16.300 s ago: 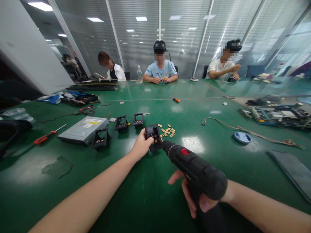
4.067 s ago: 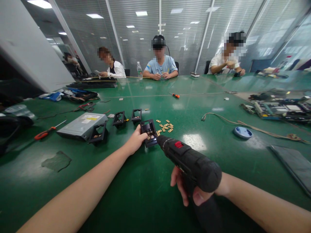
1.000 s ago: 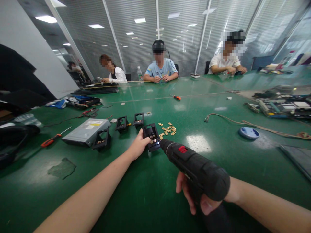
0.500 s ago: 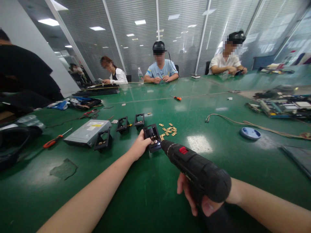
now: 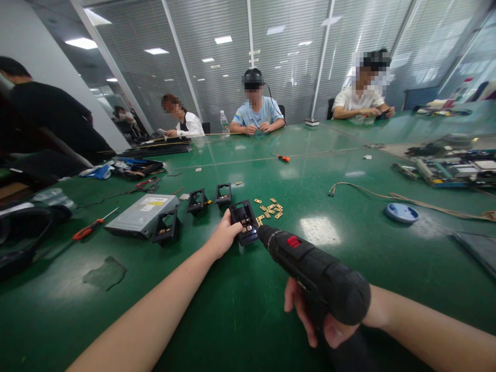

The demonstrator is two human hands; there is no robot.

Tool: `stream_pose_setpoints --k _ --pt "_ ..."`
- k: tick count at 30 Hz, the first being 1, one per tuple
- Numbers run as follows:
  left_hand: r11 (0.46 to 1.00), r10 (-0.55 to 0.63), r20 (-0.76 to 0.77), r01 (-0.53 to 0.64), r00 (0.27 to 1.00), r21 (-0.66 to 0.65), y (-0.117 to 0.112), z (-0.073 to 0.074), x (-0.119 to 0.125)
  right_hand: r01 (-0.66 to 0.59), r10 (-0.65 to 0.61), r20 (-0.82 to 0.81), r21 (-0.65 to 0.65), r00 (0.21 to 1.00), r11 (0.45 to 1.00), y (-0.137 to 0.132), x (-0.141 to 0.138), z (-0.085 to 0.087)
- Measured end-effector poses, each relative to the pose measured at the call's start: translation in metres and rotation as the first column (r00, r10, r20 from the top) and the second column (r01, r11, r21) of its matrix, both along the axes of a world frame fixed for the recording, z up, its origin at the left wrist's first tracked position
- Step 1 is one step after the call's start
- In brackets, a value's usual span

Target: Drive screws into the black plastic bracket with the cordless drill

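Note:
My left hand [image 5: 223, 237] grips a small black plastic frame [image 5: 242, 219] that rests on the green table [image 5: 217, 315]; brass pieces sit inside the frame. My right hand [image 5: 315, 320] is wrapped round the handle of a black electric screwdriver [image 5: 315, 268] with a red switch, and its tip points into the frame. A scatter of several small brass plates [image 5: 269, 209] lies just beyond the frame. Two more black frames [image 5: 211, 197] stand behind it, and a third black frame [image 5: 166, 227] leans against a grey metal drive box [image 5: 142, 214].
A red-handled screwdriver [image 5: 91, 226] lies left. A blue round dish [image 5: 401, 212] and a tan cable [image 5: 391, 199] are at right, circuit boards [image 5: 445, 170] far right. Three seated people work across the table; a person in black stands at far left [image 5: 46, 119].
My hands, the frame and the screwdriver have stayed put. The view has swung slightly left, and the person in black at the far left has come further into sight.

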State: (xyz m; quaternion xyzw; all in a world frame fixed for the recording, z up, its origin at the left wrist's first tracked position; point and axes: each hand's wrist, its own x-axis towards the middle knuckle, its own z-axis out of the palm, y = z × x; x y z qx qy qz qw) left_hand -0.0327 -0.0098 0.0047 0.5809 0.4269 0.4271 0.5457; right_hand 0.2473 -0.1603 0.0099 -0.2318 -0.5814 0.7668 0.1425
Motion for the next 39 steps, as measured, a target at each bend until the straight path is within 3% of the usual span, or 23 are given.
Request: stream_pose_setpoints --k 5,13,24,30,39 --pt "1.0 -0.009 -0.006 0.009 1.0 0.01 0.001 -0.002 -0.001 0.053 -0.054 -0.026 -0.044 0.998 0.998 -0.003 0.0 0.003" --pt "1.0 -0.007 0.01 0.007 1.0 0.014 0.001 -0.003 -0.001 0.045 -0.049 -0.07 -0.066 0.996 0.997 -0.002 0.0 -0.006" --pt "1.0 0.003 0.041 -0.002 0.999 -0.03 -0.002 0.003 0.002 0.069 -0.071 -0.039 -0.049 0.997 0.996 -0.006 0.0 0.008" --pt "0.997 0.0 0.054 0.004 0.999 -0.074 -0.001 0.004 0.003 0.075 -0.076 -0.08 -0.02 0.994 0.997 -0.005 -0.001 0.006" --pt "1.0 0.008 -0.049 -0.01 0.999 -0.03 -0.005 0.007 0.003 -0.011 0.01 -0.081 -0.017 0.997 1.0 0.006 -0.003 -0.009"
